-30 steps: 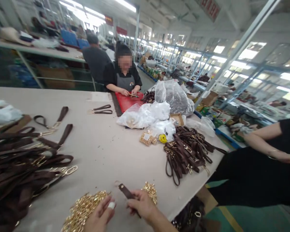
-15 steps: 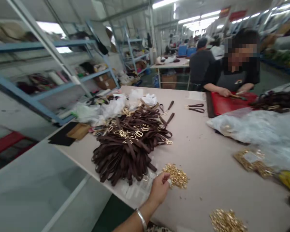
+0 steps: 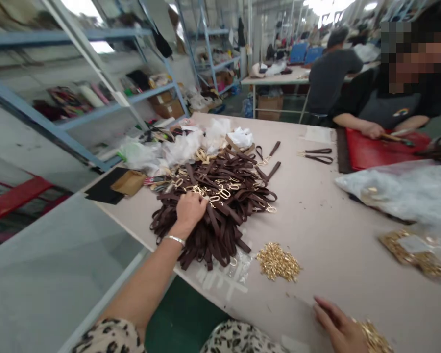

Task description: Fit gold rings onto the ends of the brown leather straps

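My left hand [image 3: 191,210] reaches onto a big heap of dark brown straps [image 3: 215,230] with gold rings and clasps; its fingers are bent down among the metal parts, and what they touch is hidden. At the lower right, my right hand [image 3: 340,326] is low over the table with its fingers apart and nothing visible between them. Beside it lies a small pile of gold pieces [image 3: 375,338], partly covered by the hand. Another pile of small gold pieces [image 3: 278,262] sits between the two hands, touched by neither.
Clear plastic bags [image 3: 183,149] lie behind the straps. Two loose straps [image 3: 318,151] rest near a red mat [image 3: 371,149], where a person works with a tool. At the right are a large plastic bag [image 3: 400,189] and a bag of gold parts [image 3: 411,247].
My left hand has moved from the middle gold pile up and left onto the straps. My right hand has come into view at the lower right. The view has shifted.
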Motion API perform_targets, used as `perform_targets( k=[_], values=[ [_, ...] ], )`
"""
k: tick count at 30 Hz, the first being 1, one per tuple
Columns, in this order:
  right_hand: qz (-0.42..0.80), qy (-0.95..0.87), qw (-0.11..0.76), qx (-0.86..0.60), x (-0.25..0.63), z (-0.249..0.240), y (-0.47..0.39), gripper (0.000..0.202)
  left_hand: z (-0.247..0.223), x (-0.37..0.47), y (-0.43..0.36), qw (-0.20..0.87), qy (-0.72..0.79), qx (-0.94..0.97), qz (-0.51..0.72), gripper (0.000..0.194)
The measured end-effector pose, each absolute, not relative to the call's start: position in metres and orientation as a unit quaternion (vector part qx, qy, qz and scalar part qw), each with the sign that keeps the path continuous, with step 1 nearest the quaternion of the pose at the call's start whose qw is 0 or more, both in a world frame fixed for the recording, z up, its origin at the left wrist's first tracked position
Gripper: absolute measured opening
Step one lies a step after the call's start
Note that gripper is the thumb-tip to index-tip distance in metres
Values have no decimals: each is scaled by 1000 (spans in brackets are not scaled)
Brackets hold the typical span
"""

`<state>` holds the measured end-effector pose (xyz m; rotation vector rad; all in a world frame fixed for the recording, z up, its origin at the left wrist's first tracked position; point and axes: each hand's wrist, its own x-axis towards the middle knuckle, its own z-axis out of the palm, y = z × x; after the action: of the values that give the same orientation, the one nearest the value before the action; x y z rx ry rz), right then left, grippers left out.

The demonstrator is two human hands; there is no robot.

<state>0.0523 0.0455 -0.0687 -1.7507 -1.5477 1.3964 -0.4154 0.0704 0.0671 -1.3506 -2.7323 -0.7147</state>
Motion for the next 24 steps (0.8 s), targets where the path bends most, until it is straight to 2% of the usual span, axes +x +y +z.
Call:
perform_targets(
  k=[4,8,12,18,21,24],
  values=[
    [469,-631,212,-581,18,-72,27,33,54,-427,92,20,-887,-444,-126,45],
    [421,-691,214,-547,4,-84,17,23,45,-429,100,43,-895,-444,-27,45],
    [353,-717,201,-567,-2,-93,16,26,40,-436,98,6,-891,-449,-62,31],
    [238,-785,134,-556,-13,-96,18,31,40,-436,88,-9,-859,-460,-222,23],
    [193,-814,119,-536,-12,-100,18,33,44,-424,79,-1,-849,-481,-217,23],
    [175,-835,131,-504,-7,-110,19,37,40,-412,70,21,-854,-493,-166,32]
  ],
)
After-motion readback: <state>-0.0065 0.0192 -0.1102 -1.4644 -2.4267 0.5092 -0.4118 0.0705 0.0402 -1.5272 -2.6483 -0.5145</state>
